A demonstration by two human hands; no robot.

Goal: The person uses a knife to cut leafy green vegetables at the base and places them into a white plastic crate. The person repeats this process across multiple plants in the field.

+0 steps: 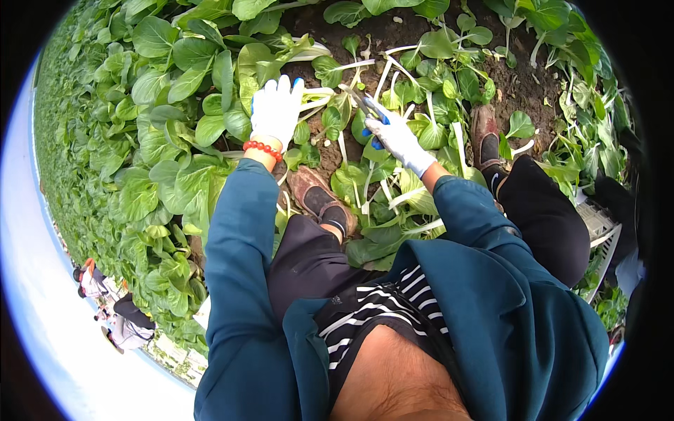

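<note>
My left hand [276, 111], in a white glove with blue on the fingers and a red bead bracelet at the wrist, lies against a leafy green plant [258, 63] with pale stalks. Its fingertips point away from me; whether they grip the plant is hidden. My right hand [395, 134], gloved the same way, is closed around a knife [357, 98], whose blade points up and left towards the pale stalk bases [318, 93]. Between and beyond my hands, cut leaves [434, 44] with white stalks lie on brown soil.
Dense leafy greens [152, 89] grow on the left. My shoes [314, 193] stand among loose leaves. A pale plastic crate [603, 226] is at the right, beside dark clothing partly in shadow. Several people [129, 326] are in the field at the lower left.
</note>
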